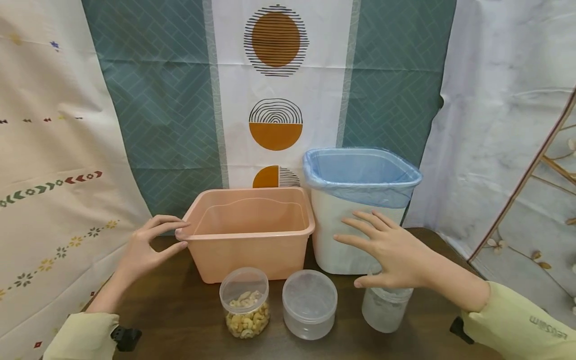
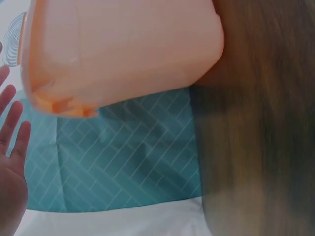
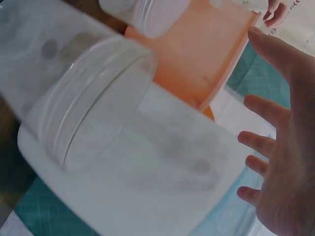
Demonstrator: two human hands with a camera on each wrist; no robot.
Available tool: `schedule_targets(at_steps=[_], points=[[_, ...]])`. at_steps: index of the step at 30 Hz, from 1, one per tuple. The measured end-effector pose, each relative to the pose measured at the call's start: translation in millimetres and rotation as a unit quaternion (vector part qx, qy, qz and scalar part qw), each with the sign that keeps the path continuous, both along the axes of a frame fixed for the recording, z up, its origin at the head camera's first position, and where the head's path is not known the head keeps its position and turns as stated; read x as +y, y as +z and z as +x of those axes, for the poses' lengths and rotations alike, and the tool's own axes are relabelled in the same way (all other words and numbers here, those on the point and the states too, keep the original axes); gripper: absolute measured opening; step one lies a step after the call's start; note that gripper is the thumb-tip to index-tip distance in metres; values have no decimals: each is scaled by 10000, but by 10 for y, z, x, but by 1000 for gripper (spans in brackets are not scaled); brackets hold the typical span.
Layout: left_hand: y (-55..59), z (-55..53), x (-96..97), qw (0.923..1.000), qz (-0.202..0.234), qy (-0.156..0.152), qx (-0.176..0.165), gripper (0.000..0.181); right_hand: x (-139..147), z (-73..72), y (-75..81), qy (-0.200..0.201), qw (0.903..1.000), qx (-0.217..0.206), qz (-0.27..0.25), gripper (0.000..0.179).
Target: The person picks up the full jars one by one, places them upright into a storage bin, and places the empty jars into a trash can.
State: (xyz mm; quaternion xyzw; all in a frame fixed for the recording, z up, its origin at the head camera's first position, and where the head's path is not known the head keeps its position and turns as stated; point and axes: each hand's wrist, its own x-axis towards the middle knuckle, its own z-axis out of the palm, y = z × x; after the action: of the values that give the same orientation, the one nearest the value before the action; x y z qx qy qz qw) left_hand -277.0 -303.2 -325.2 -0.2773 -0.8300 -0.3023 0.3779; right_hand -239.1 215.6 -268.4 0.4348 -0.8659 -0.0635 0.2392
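Note:
My left hand is beside the left end of a peach plastic tub, fingertips right at its rim, thumb spread apart. In the left wrist view its fingers are extended, off the tub's side. My right hand hovers with spread fingers over a clear jar and in front of a white bin; nothing is in its palm in the right wrist view. The jar's top is partly hidden by that hand. Left of it stand another clear lidded jar and a jar of pale yellow, curved pieces.
A blue liner bag is folded over the bin's rim. All stands on a dark wooden table. Behind hangs a green and white patterned cloth, with a cream cloth at left and a marbled one at right.

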Motion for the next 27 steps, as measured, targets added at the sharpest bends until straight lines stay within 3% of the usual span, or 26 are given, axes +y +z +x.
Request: schedule_targets(at_steps=[10,18,27], points=[[-141,-121,124,9982,539,-3,259,46,-283,-26,-20,91,9997,-149,175,84],[-153,-143,202,9992,408,-43,-38,37,-465,-47,-43,399,9985,-182,324,86],[-238,-195,190,9992,400,-14,12,33,-676,-89,-126,571,9966,-192,566,84]])
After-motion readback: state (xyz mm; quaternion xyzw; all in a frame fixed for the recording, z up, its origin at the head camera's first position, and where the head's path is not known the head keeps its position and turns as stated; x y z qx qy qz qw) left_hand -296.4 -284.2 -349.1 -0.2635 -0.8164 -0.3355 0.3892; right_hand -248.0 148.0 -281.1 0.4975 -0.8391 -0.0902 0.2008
